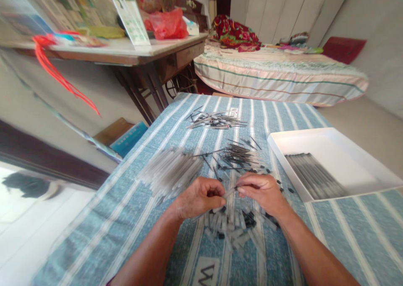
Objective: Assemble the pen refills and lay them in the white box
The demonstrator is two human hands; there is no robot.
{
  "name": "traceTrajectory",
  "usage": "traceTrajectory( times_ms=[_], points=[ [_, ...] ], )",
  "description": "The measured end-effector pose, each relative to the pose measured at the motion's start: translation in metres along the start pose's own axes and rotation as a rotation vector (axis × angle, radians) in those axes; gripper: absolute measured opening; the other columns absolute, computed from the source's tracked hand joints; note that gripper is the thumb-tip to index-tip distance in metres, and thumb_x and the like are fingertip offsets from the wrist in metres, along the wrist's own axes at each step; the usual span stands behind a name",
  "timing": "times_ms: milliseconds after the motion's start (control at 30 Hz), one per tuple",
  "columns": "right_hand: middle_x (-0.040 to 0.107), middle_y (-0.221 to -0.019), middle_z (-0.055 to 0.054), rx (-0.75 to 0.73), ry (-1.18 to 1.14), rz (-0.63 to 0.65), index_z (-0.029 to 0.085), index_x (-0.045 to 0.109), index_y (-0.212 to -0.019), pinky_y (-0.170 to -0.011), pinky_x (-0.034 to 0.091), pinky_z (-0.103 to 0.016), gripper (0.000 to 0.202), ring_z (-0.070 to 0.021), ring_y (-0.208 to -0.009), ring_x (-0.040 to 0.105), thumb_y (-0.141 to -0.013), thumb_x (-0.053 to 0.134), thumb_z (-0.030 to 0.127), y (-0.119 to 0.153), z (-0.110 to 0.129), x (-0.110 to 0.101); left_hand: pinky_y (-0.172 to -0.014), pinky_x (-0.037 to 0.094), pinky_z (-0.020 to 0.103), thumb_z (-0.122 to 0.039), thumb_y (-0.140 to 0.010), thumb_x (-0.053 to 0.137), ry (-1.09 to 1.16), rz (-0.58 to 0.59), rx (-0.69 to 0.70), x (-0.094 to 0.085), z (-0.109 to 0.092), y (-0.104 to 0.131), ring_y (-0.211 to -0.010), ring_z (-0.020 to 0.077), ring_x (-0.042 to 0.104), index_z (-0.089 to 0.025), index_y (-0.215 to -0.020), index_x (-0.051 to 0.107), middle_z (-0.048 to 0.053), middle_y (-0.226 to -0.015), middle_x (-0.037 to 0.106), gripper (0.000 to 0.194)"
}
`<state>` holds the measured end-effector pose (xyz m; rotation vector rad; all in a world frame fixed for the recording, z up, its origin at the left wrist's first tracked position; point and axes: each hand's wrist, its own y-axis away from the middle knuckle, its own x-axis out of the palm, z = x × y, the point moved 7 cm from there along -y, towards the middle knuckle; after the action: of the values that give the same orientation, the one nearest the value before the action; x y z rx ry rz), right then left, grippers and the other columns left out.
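My left hand (pixel 201 197) is closed around a translucent pen barrel (pixel 231 192), most of it hidden by the fingers. At the barrel's right end, my right hand (pixel 260 190) pinches a small dark part, too small to name for sure. Below both hands lie loose clear pen caps (pixel 234 235) and small black plugs (pixel 249 219). Beyond my left hand rests a heap of whitish pen barrels (pixel 173 170). A pile of thin dark refills (pixel 239 155) is spread just past my right hand.
To the right stands a white box (pixel 355 160) with a row of grey pens (pixel 315 174) in it. Another mixed pile of refills (pixel 217 120) lies farther back on the striped tablecloth (pixel 157 223). A wooden desk (pixel 126 57) and a bed (pixel 277 74) stand beyond.
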<state>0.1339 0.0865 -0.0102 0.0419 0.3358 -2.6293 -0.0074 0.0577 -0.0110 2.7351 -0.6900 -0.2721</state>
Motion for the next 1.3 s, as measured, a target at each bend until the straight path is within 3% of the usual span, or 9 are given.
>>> traceTrajectory(
  times_ms=[567,867,1067,1300],
  points=[
    [0.059,-0.064,-0.001,0.046,0.042,0.020,0.016,0.066,-0.074,-0.054,0.045,-0.023,0.012,-0.0115,-0.055,0.056,-0.075,0.063,0.028,0.001,-0.003,0.005,-0.048,0.027,0.021,-0.025,-0.063,0.061,0.016,0.045,-0.009,0.003,0.004,-0.002,-0.051,0.0074,0.039,-0.010,-0.068,0.057,-0.003,-0.055,0.048,0.017],
    [0.061,-0.059,0.001,0.165,0.038,0.034,0.015,0.068,-0.080,-0.051,0.045,-0.022,0.021,-0.0109,-0.050,0.055,-0.073,0.064,0.035,0.004,-0.018,0.004,-0.047,0.026,0.020,-0.029,-0.062,0.064,0.024,0.030,-0.009,0.004,0.001,-0.001,-0.049,0.0060,0.037,-0.011,-0.065,0.056,-0.005,-0.053,0.046,0.020],
    [0.058,-0.051,0.002,0.170,0.201,0.106,0.016,0.065,-0.071,-0.049,0.041,-0.020,0.023,-0.0102,-0.048,0.054,-0.079,0.058,0.037,0.004,-0.014,0.006,-0.046,0.025,0.020,-0.029,-0.062,0.064,0.005,0.037,-0.004,0.006,0.002,-0.002,-0.048,0.0060,0.035,-0.012,-0.063,0.054,-0.006,-0.052,0.045,0.020],
    [0.055,-0.047,0.002,0.241,0.229,0.151,0.015,0.057,-0.056,-0.045,0.037,-0.019,0.042,-0.0090,-0.044,0.050,-0.085,0.046,0.043,0.006,-0.022,0.008,-0.044,0.023,0.019,-0.029,-0.061,0.066,-0.022,0.026,0.006,0.006,0.002,-0.002,-0.046,0.0050,0.031,-0.013,-0.060,0.051,-0.008,-0.049,0.040,0.022]
  ],
)
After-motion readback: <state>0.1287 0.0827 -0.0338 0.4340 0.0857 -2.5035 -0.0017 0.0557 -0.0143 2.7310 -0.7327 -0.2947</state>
